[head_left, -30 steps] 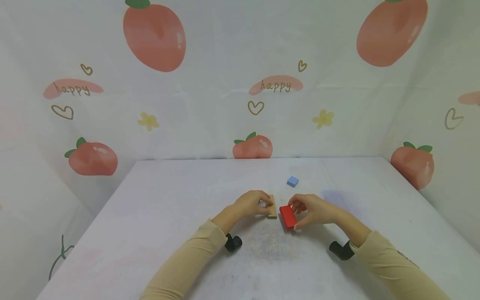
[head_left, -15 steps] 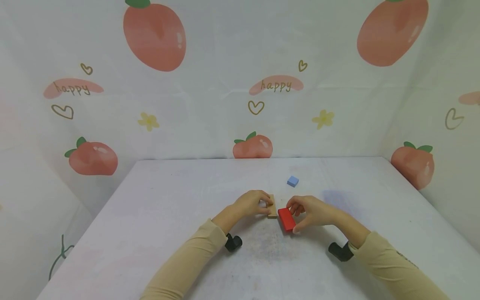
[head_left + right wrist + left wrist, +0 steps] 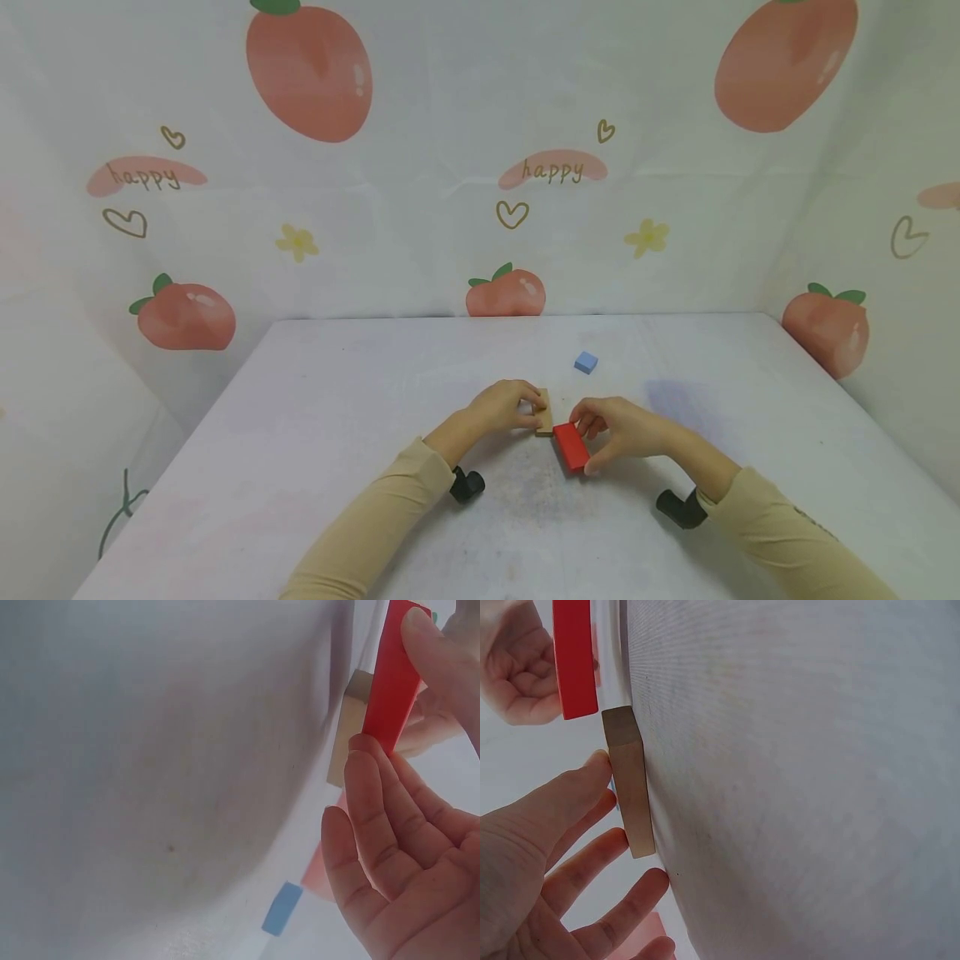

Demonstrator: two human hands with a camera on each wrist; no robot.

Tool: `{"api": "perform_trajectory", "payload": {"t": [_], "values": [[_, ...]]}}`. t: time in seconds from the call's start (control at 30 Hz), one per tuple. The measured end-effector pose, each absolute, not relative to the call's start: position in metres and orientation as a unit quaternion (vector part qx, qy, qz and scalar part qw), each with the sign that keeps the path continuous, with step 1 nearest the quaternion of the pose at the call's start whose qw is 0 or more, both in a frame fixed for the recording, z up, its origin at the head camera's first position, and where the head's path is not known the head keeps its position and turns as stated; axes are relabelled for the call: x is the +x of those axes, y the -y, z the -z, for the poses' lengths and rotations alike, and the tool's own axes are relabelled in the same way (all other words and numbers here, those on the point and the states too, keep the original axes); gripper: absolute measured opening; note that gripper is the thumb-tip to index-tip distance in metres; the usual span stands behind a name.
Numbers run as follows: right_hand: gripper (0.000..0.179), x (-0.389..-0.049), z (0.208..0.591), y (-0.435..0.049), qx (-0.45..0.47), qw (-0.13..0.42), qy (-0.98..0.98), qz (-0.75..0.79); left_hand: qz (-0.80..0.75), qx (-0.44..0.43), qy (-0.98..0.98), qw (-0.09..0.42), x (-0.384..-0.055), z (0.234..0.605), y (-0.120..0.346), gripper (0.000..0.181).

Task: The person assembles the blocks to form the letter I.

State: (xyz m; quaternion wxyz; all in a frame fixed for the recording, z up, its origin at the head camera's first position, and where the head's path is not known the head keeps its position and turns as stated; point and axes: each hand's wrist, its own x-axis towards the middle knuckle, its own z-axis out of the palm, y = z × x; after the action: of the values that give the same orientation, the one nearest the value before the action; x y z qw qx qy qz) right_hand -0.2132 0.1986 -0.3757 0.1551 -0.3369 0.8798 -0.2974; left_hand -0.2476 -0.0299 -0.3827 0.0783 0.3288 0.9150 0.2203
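My right hand (image 3: 626,427) pinches a red rectangular block (image 3: 572,447) end to end, thumb on its near end and fingertips on its far end. The red block hangs close over the table, its far left corner right at the near end of a plain wooden block (image 3: 545,419). That wooden block lies along the table, and my left hand (image 3: 498,406) rests its thumb and fingertips on it. In the left wrist view, the spread fingers (image 3: 585,862) touch the wooden block (image 3: 634,787) from one side, with the red block (image 3: 576,660) beyond its end.
A small blue block (image 3: 586,362) lies farther back on the white table (image 3: 360,375). Black wrist cameras (image 3: 467,486) sit under both forearms. A white cloth backdrop (image 3: 420,250) printed with peaches rises behind the table and along both sides.
My right hand has carried the red block a little left and toward me, bringing it up against the wooden block in the head view. The left hand and wooden block have stayed put.
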Motion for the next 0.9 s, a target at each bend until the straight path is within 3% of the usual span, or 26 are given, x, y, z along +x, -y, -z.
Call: {"api": "perform_trajectory", "payload": {"t": [0.9], "values": [[0.054,-0.205,0.380,-0.185,-0.334,0.176,-0.871,0.315,-0.214,0.333,-0.916,0.064,-0.247,0.384,0.030,0.027]]}}
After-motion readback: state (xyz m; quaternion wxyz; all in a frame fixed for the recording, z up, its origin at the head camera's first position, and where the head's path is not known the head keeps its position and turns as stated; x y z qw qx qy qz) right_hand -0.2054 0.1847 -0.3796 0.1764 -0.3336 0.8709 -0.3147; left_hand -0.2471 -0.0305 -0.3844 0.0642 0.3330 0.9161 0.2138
